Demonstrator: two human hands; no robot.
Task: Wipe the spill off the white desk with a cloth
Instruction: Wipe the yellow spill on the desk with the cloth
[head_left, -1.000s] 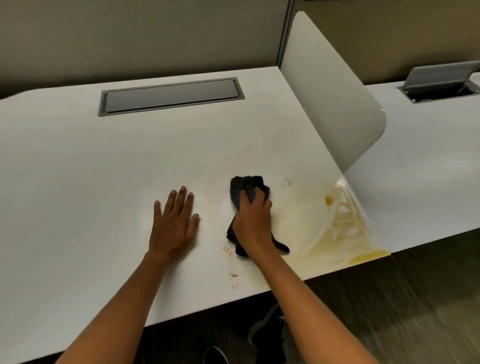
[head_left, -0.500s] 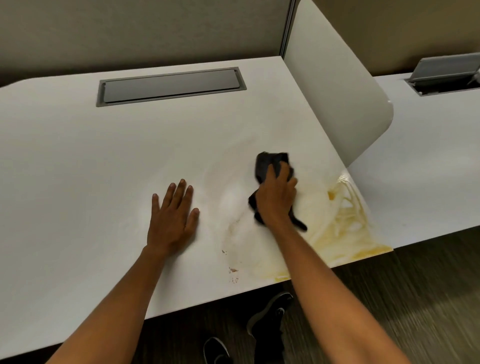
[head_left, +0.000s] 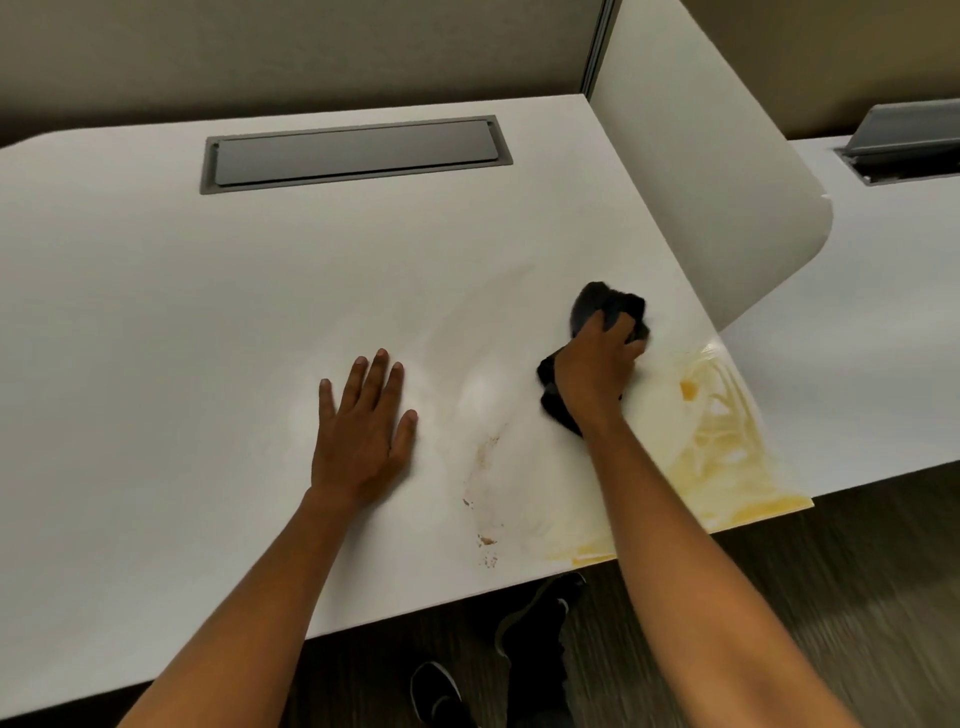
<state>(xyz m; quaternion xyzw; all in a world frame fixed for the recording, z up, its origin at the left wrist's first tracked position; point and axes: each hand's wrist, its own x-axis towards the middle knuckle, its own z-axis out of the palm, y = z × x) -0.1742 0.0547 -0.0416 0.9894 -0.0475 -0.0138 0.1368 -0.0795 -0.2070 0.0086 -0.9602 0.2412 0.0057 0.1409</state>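
Note:
A yellow-brown spill (head_left: 727, 457) is smeared over the front right corner of the white desk (head_left: 208, 322), with brown specks (head_left: 485, 540) near the front edge. My right hand (head_left: 595, 371) presses a dark crumpled cloth (head_left: 605, 304) onto the desk just left of the spill; the cloth shows above and to the left of the hand. My left hand (head_left: 363, 431) lies flat on the desk, fingers spread, holding nothing, left of the wiped patch.
A grey cable flap (head_left: 353, 156) is set into the desk at the back. A curved white divider panel (head_left: 701, 171) stands along the desk's right side. A second white desk (head_left: 883, 322) lies beyond it. Dark shoes (head_left: 540, 618) show on the floor below.
My right hand has pushed the cloth away from me and to the right, toward the divider, leaving a wiped streak. My left hand stays flat in place.

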